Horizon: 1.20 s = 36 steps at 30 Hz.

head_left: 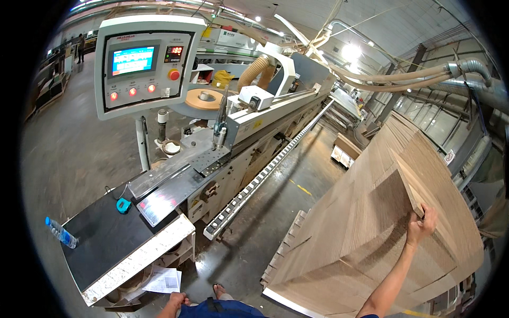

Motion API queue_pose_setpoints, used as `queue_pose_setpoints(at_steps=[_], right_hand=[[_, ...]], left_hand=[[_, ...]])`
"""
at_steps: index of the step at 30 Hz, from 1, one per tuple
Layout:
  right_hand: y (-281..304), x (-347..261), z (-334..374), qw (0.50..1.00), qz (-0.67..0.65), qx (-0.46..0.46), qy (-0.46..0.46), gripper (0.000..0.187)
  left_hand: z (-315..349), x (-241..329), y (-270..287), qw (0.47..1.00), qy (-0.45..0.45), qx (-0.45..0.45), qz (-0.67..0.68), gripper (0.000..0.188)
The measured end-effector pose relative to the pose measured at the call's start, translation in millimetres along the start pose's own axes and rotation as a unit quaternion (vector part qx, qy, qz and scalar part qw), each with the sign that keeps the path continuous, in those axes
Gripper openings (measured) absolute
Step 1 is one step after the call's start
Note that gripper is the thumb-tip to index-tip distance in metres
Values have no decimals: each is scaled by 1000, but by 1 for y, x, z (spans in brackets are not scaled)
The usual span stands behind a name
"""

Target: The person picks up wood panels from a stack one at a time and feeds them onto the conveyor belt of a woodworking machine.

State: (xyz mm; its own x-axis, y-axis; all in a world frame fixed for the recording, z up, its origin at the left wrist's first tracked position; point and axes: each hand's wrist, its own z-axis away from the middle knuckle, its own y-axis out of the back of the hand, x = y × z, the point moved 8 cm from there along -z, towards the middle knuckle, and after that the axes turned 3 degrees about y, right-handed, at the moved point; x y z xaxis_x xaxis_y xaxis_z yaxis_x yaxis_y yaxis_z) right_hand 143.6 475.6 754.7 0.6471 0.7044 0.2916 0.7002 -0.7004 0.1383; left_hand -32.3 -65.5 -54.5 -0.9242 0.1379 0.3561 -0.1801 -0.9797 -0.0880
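Note:
My right hand is closed on the near right edge of a wood-grain board, which stands tilted up above the tall stack of similar boards. Its shadow falls on the boards below. Low down, near my body, my left hand has its fingers curled, with nothing visible in them. Just beyond that hand, printed paper sheets lie by the end of the machine's table; I cannot tell whether the hand touches them.
A long edge-banding machine runs ahead on the left, with a control panel and a roller rail. On its black infeed table are a water bottle and a teal tape measure. A distant person stands far left.

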Motion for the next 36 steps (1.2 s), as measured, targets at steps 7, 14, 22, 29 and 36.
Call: queue_pose_setpoints(at_steps=[7, 14, 22, 29, 36], right_hand=[[-4, 7, 6, 1000, 15, -9, -9, 23], [0, -1, -1, 1000, 22, -15, 1, 17], [2, -6, -3, 1000, 15, 7, 19, 17], [7, -9, -6, 1000, 10, 1, 22, 17], [4, -8, -2, 999, -5, 15, 28, 19]], left_hand=[[-13, -5, 1, 1000, 6, 5, 2, 16], [-9, -3, 3, 999, 26, 24, -27, 15], [8, 5, -1, 997, 2, 32, -63, 15], [0, -1, -19, 993, 19, -14, -119, 20], [46, 19, -80, 944, -56, -177, -274, 22]])
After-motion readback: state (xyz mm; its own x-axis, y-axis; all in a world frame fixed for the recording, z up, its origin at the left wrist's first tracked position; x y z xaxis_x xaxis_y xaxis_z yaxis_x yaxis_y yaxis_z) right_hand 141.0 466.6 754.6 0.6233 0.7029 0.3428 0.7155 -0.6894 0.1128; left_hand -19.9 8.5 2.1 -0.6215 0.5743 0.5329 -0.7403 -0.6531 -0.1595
